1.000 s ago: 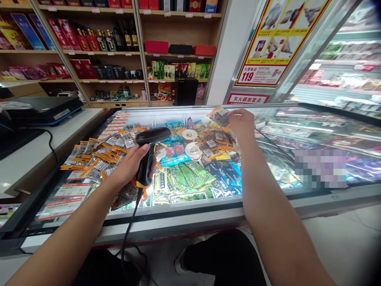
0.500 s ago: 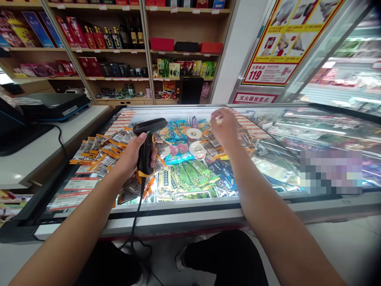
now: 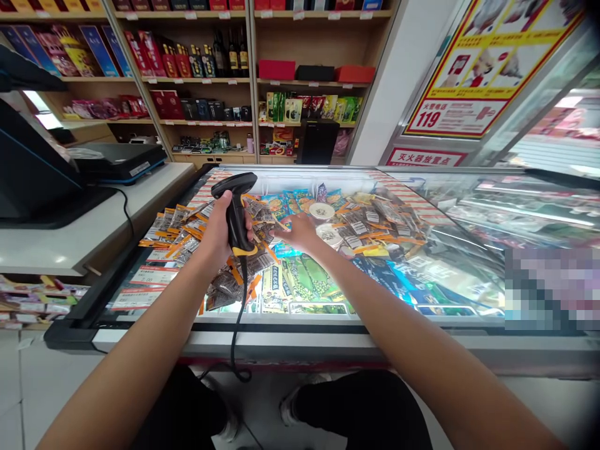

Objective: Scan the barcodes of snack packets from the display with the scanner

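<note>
A scanner (image 3: 237,209) is being gripped upright above the freezer's (image 3: 300,340) left half, with the left hand (image 3: 216,236) fingers wrapped round its handle. The right hand (image 3: 299,232) is being held just beside packets (image 3: 265,215) at the freezer's middle; whether its fingers are pinching cannot be told.

Wooden shelves (image 3: 304,39) behind; white counter (image 3: 70,245) at left; red-and-yellow poster (image 3: 487,62) on the right; pale floor (image 3: 28,387)

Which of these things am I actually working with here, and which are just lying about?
In hand: scanner, gripped by left hand; snack packets on the freezer lid, reached by right hand.
Lying about: till screen, ice cream tubs, green packets, shelf bottles, poster.
</note>
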The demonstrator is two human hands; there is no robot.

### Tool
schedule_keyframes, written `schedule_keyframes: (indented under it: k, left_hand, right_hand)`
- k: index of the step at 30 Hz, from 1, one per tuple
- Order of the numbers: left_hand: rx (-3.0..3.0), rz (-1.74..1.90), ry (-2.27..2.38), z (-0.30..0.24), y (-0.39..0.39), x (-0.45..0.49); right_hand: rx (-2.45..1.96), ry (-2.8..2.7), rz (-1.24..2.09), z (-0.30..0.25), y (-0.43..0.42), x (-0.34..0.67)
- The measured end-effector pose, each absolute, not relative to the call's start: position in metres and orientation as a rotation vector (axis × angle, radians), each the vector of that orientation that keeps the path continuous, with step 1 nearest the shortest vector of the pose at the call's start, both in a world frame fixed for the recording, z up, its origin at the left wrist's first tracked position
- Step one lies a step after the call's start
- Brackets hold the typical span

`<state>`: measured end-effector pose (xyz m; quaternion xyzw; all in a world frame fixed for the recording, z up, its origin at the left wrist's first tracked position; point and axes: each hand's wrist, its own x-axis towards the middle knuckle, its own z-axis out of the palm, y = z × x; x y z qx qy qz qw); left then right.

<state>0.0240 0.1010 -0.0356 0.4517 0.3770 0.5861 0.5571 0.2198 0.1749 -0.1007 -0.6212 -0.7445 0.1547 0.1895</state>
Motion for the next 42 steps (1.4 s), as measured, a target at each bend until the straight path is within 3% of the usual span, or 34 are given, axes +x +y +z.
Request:
schedule_keyframes:
  k: [12,20,26,32,39,42]
  left_hand:
    - [1.07,1.332,0.899,-0.04,0.103,0.025]
    - [1.075,1.325,0.926,-0.037,0.101,0.028]
    - [1.111,1.314,0.939,-0.038,0.099,0.03]
    - [1.14,1.288,0.939,-0.041,0.1,0.029]
    - [1.286,1.155,0.896,-0.048,0.097,0.029]
    - [1.351,1.054,0.872,-0.05,0.094,0.028]
  right_hand:
    - [-1.693,-2.116,0.361,-0.101,0.167,0.209]
    - [-1.678,-2.196,0.782,-0.077,0.166,0.231]
    - [-1.735,-2.223,0.584,-0.08,0.168,0.239]
    - [-1.728,-2.225,0.692,-0.072,0.162,0.241]
    - [-1.429,-1.859,1.013,-0.061,0.158,0.272]
    - [-1.312,-1.843,0.945,-0.052,0.159,0.285]
